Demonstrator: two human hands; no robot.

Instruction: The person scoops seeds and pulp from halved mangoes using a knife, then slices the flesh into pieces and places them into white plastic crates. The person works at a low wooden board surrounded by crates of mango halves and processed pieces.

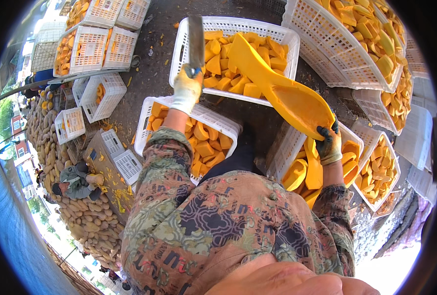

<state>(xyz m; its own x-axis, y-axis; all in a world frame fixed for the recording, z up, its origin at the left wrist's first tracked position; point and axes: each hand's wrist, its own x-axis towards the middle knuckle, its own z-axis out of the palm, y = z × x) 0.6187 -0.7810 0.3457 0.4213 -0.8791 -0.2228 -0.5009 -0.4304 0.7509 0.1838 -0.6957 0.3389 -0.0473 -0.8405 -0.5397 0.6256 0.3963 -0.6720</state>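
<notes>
My left hand [187, 87], in a dirty white knit glove, grips the handle of a broad-bladed knife [195, 40]. Its blade points away from me, over the left end of a white plastic crate [290, 61] of cut pumpkin chunks [237, 79]. In my right hand [329, 142], gloved with dark fingertips, is the lower end of a long peeled half pumpkin [277, 86]. The half tilts across the crate's right side, its hollowed cavity facing up. Below it, larger peeled pumpkin pieces [313, 169] lie in another white crate [281, 155]. Knife and half are apart.
A crate of chunks [237, 127] stands by my legs. Stacked full crates [325, 44] rise at the right, and more crates [89, 48] at the far left. A person [74, 182] sits beside a heap of unpeeled pumpkins [93, 217]. Scraps litter the dark floor [152, 44].
</notes>
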